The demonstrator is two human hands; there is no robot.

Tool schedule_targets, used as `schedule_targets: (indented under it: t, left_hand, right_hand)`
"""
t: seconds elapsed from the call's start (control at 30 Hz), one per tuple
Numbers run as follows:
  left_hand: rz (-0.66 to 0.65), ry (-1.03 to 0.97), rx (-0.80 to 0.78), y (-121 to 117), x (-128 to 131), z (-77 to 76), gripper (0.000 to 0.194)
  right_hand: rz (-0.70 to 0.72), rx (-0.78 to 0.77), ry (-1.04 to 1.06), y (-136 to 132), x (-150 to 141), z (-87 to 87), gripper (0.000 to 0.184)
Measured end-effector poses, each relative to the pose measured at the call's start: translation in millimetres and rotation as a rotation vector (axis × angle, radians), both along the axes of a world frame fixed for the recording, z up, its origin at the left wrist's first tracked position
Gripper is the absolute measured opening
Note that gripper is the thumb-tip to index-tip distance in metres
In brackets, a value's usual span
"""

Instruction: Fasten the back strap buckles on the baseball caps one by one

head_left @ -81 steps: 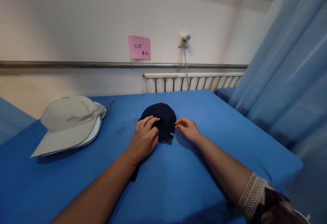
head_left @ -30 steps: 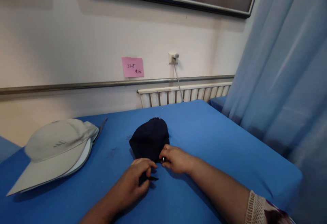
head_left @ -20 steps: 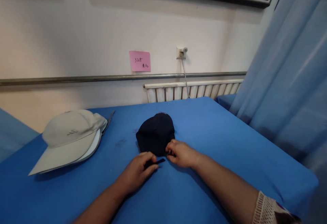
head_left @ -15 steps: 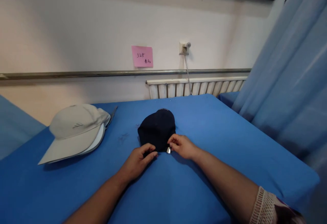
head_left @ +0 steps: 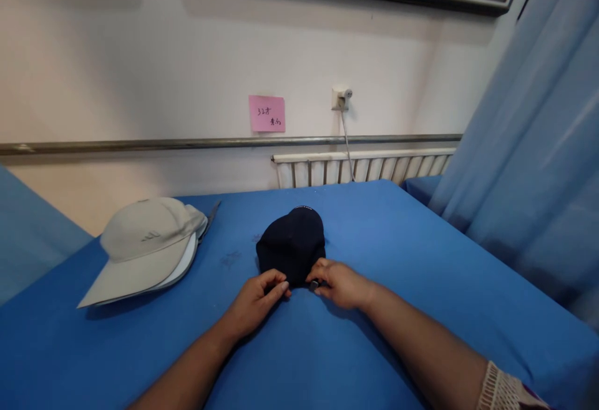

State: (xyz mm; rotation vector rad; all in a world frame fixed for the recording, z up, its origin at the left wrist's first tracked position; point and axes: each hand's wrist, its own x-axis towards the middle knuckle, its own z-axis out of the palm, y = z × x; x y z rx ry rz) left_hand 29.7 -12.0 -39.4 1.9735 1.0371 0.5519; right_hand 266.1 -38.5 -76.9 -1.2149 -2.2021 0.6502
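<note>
A dark navy cap (head_left: 291, 244) lies on the blue-covered table (head_left: 421, 285), its back edge turned toward me. My left hand (head_left: 256, 301) pinches that near edge with thumb and fingers closed. Just to the right, my right hand (head_left: 340, 283) is closed on the cap's back strap, where a small metal buckle (head_left: 313, 284) shows between the fingers. The two hands are a few centimetres apart.
A beige cap (head_left: 143, 248) stacked on a white one lies at the table's left. Behind the table are a white radiator (head_left: 360, 168), a wall rail, a pink note (head_left: 266, 113) and a plugged socket (head_left: 340, 98). Blue curtains (head_left: 533, 148) hang at the right.
My left hand slid off the cap's crown to its near edge, where it held a short dark strap. Both hands have since closed in together at the cap's back edge.
</note>
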Motion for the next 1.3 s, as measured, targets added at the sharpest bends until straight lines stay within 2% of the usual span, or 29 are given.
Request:
schedule_targets:
  t: [0.2, 0.37, 0.43, 0.57, 0.67, 0.73, 0.8, 0.87, 0.93, 1.13, 1.3]
  left_hand:
    - [-0.006, -0.021, -0.004, -1, 0, -1.6, 0.025]
    - [-0.026, -0.015, 0.012, -1, -2, 1.3, 0.028]
    - [-0.052, 0.007, 0.009, -2, -5, 2.7, 0.032]
    - [-0.063, -0.017, -0.037, -2, -9, 0.9, 0.036]
    - [-0.011, -0.043, -0.046, 0, -10, -3.8, 0.032]
    - [0.017, -0.017, 0.059, 3, -10, -6.6, 0.027]
    - [0.004, 0.063, 0.26, 6, -7, -8.2, 0.023]
    - [-0.04, 0.186, 0.451, 9, -4, -8.3, 0.021]
    - [-0.069, 0.322, 0.554, 12, 2, -7.5, 0.025]
    - [-0.069, 0.657, 0.635, 16, 18, -3.5, 0.021]
    - [-0.045, 0.647, 0.666, 14, 21, -0.9, 0.019]
  right_hand:
    - [0.001, 0.024, -0.051, -2, -2, 5.0, 0.029]
    - [0.024, 0.07, 0.035, -8, 2, 8.8, 0.04]
    - [-0.009, 0.102, 0.086, -7, 5, 8.9, 0.039]
    - [-0.173, 0.155, 0.166, 1, 10, 5.0, 0.03]
    - [-0.166, 0.109, 0.193, 4, 11, 0.5, 0.026]
    - [-0.081, 0.047, 0.177, 2, 10, -1.1, 0.026]
    - [0.007, 0.011, 0.13, 0, 8, -0.9, 0.028]
    - [0.057, 0.022, 0.068, -3, 7, 1.2, 0.031]
    - [0.072, 0.045, 0.015, -5, 5, 4.2, 0.032]
    - [0.028, 0.076, -0.08, -4, 0, 8.7, 0.025]
    - [-0.021, 0.056, -0.118, -6, -3, 9.3, 0.021]
